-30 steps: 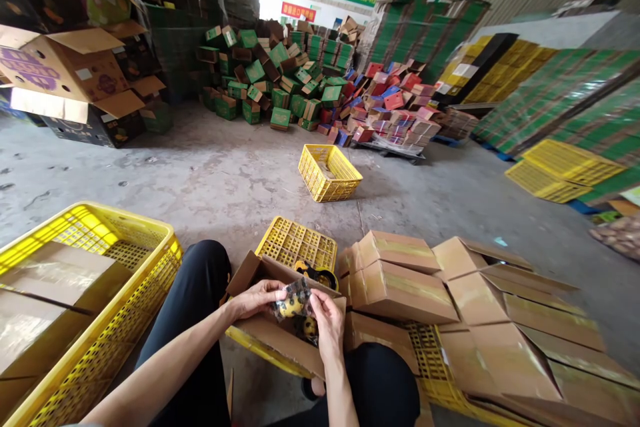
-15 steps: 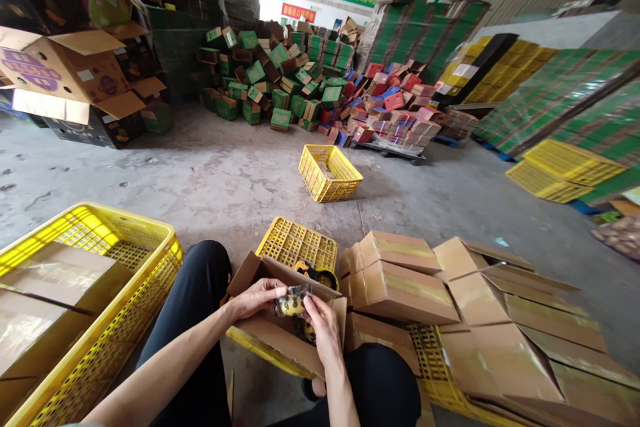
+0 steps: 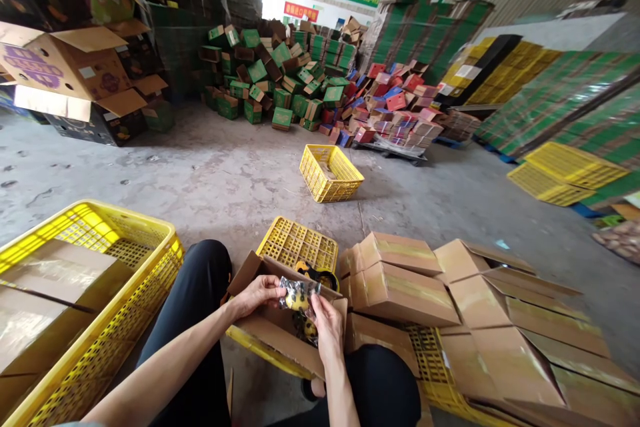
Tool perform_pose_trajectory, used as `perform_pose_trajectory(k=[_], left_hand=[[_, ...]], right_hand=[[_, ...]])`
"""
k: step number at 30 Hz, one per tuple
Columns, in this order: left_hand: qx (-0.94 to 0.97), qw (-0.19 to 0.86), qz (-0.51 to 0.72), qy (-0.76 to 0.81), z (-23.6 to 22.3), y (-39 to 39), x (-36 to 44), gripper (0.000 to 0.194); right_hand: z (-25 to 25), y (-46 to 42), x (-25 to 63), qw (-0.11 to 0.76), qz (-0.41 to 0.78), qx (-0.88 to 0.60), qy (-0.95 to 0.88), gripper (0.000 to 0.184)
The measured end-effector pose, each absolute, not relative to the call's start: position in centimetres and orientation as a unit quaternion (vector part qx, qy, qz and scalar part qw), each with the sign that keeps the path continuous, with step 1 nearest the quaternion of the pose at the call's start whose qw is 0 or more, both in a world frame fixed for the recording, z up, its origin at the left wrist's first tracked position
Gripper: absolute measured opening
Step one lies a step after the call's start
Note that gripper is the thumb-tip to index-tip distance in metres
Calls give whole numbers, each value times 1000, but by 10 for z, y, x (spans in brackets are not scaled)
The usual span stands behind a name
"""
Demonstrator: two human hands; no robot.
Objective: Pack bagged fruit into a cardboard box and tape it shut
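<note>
Between my two hands, above an open cardboard box [image 3: 280, 340], is a small clear plastic bag [image 3: 295, 295] with dark marks and something rounded and yellow inside. My left hand [image 3: 260, 295] pinches the bag's left end between thumb and fingers. At its right end my right hand [image 3: 326, 320] grips the plastic the same way. Lower in the box lies a similar dark-marked yellow packet [image 3: 309, 330], partly hidden by my right hand. Just behind the box's far edge sits an orange-and-black tool [image 3: 307, 269], possibly a tape dispenser, partly covered.
An upturned yellow crate [image 3: 300, 240] stands beyond the box. Closed cardboard boxes [image 3: 400, 287] are stacked at right. A large yellow crate [image 3: 173, 247] holding cartons is at left. Another yellow crate [image 3: 333, 190] sits on the floor ahead, before heaped green boxes [image 3: 281, 118].
The bag has risen slightly and shifted right, and it now looks stretched wider between my hands. Both hands keep their pinch on it.
</note>
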State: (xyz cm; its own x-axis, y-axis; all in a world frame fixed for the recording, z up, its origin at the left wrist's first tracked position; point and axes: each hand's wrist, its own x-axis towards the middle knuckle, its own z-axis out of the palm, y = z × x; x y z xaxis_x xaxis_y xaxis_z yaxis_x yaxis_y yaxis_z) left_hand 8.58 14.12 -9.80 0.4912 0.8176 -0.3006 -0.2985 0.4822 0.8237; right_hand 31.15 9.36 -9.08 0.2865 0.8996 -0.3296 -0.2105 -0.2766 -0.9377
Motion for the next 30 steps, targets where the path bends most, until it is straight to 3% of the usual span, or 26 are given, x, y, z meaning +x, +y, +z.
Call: perform_pose_trajectory(k=[21, 30], left_hand=[[434, 739, 363, 366, -99, 142, 84, 50], [453, 726, 331, 397, -103, 143, 81, 64]], right_hand=[[-92, 94, 314, 534, 492, -620, -297, 69], [-79, 90, 317, 503, 438, -645, -374, 66]])
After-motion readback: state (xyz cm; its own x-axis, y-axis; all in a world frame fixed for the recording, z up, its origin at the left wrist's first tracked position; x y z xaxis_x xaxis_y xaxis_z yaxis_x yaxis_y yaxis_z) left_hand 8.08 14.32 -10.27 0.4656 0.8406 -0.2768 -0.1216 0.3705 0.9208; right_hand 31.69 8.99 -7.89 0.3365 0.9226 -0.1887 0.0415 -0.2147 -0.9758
